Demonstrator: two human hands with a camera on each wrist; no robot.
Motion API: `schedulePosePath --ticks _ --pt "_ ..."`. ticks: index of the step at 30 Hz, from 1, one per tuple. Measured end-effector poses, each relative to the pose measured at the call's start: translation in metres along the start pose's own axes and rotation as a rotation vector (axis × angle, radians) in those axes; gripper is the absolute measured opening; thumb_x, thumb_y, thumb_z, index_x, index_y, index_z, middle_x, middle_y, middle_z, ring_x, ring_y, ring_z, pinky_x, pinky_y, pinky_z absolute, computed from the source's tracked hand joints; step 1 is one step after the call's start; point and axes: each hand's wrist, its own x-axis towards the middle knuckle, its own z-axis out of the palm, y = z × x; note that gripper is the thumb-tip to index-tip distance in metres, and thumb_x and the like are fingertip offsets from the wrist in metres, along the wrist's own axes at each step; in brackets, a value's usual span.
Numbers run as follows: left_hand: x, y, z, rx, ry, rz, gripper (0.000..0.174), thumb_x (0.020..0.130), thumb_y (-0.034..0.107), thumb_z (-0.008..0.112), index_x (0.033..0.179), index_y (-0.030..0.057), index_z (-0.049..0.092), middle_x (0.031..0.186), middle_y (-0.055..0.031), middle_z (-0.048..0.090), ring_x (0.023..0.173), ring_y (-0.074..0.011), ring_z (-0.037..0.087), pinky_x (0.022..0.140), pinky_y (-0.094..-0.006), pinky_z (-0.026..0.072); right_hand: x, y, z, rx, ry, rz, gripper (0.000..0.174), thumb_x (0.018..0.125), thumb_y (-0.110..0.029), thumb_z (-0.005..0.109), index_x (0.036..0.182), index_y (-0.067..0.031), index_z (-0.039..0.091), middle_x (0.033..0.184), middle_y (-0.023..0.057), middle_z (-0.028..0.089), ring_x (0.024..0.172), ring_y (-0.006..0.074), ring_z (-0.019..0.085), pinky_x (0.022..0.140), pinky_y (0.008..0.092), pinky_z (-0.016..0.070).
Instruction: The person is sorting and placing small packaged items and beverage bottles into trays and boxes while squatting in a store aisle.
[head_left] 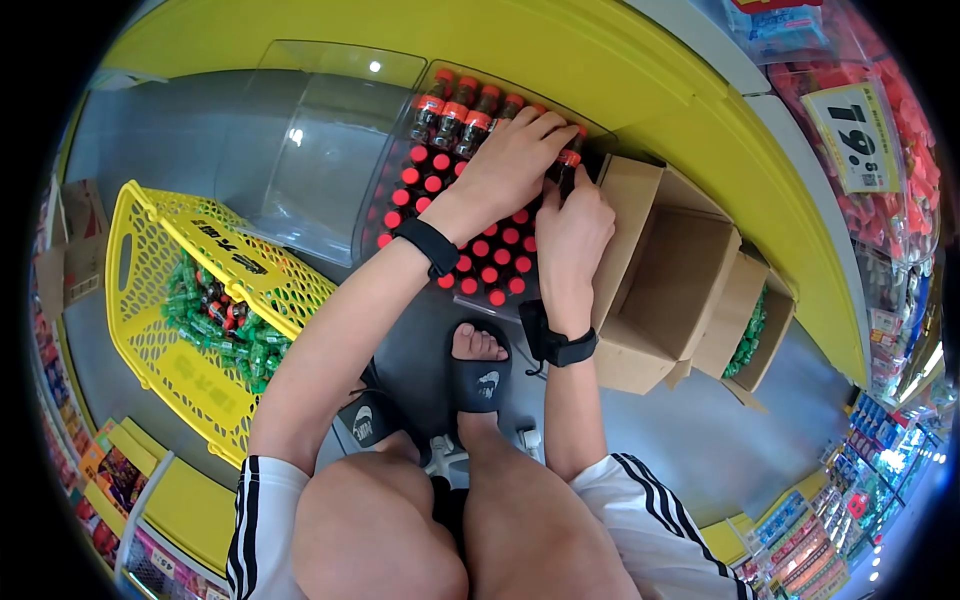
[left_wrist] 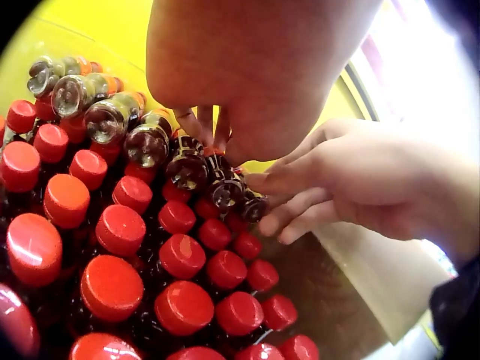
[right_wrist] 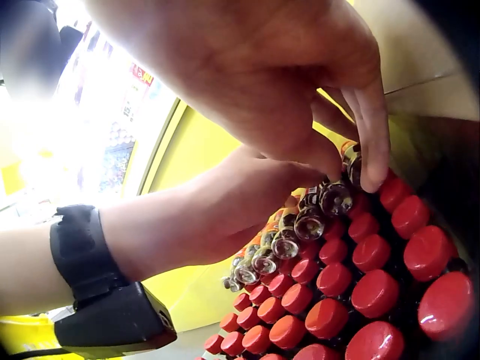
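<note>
A clear plastic bin (head_left: pixel 383 170) holds small cola bottles standing upright with red caps (head_left: pixel 488 274). Across their tops at the back, a row of cola bottles (head_left: pixel 450 125) lies on its side, bases toward me. My left hand (head_left: pixel 505 165) reaches over the right part of this row, its fingers touching the lying bottles and partly hiding them. At the row's right end, my right hand (head_left: pixel 578 228) pinches a cola bottle (right_wrist: pixel 352 163) between thumb and fingers. In the left wrist view, the right hand (left_wrist: pixel 360 180) comes in from the right, close to the left.
Open cardboard boxes (head_left: pixel 680 270) stand right of the bin, one containing green-wrapped items (head_left: pixel 748 335). A yellow basket (head_left: pixel 130 300) with green and dark packs is at the left. Another clear bin (head_left: pixel 310 150) adjoins the bottles. A yellow shelf base (head_left: pixel 680 130) runs behind.
</note>
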Motion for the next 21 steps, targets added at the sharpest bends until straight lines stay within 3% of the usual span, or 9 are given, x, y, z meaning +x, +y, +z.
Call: schedulePosePath --ticks 6,16,19,21 --pt "-0.001 0.002 0.001 0.015 0.001 0.007 0.060 0.082 -0.009 0.066 0.141 0.0036 0.064 0.137 -0.0126 0.062 0.124 -0.0366 0.056 0.109 -0.0465 0.0477 0.001 0.008 0.001 0.014 0.004 -0.039 0.042 0.090 0.005 0.069 0.132 0.0055 0.064 0.108 0.0281 0.073 0.103 0.0491 0.070 0.087 0.0549 0.0568" --pt "-0.003 0.006 0.004 0.056 -0.040 -0.035 0.062 0.082 -0.009 0.066 0.141 0.0098 0.065 0.140 -0.0087 0.059 0.129 -0.0334 0.053 0.105 -0.0492 0.0475 0.005 0.012 0.004 0.044 -0.027 0.039 0.041 0.088 0.005 0.072 0.129 0.0059 0.068 0.106 0.0286 0.072 0.100 0.0479 0.071 0.087 0.0541 0.0570" --pt "-0.002 0.007 0.004 0.070 -0.048 -0.031 0.061 0.083 -0.008 0.066 0.141 0.0105 0.065 0.141 -0.0081 0.059 0.130 -0.0330 0.053 0.106 -0.0502 0.0470 0.005 0.011 0.005 -0.002 0.029 0.012 0.046 0.086 0.001 0.072 0.133 -0.0005 0.072 0.094 0.0288 0.074 0.089 0.0449 0.075 0.086 0.0506 0.0591" --pt "-0.003 0.008 0.003 0.092 -0.058 -0.029 0.060 0.083 -0.007 0.066 0.141 0.0108 0.065 0.141 -0.0079 0.059 0.130 -0.0329 0.053 0.106 -0.0503 0.0468 0.005 0.009 0.003 0.015 -0.017 0.021 0.040 0.088 0.004 0.072 0.128 0.0061 0.068 0.109 0.0279 0.072 0.102 0.0471 0.071 0.087 0.0533 0.0576"
